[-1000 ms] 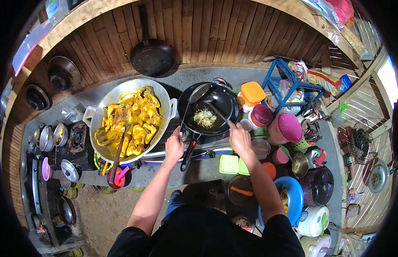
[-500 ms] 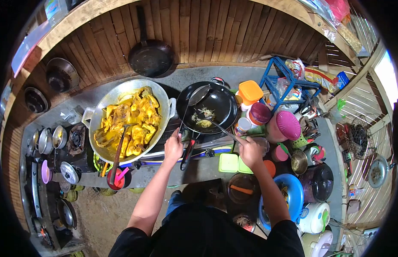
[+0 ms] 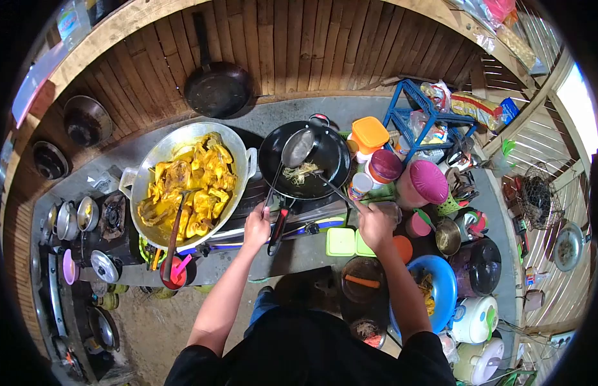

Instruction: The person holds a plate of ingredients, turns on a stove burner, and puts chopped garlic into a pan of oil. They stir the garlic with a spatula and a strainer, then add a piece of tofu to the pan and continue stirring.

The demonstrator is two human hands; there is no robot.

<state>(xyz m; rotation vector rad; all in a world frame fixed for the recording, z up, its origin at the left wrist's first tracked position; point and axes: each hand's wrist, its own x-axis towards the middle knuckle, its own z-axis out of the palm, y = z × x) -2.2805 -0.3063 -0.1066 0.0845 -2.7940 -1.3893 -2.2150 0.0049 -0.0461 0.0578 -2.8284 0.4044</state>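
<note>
My left hand is closed around the long handle of a skimmer, its round head hanging over a black wok. Pale shredded food lies in the oil at the wok's near side. My right hand grips the handle of a spatula, whose tip reaches the right edge of those shreds. The wok's black and red handle points toward me between my hands. To the left stands a large silver pan of yellow chicken pieces in sauce, a wooden-handled utensil resting in it.
Right of the wok crowd an orange-lidded container, jars, a pink-lidded tub and a blue rack. Light green boxes sit by my right wrist. A blue basin is beside my right forearm. A frying pan hangs on the wall.
The skimmer's head has come down and slightly left, closer to the shreds. The shreds are now gathered in a clump between the two utensils. The view has shifted slightly.
</note>
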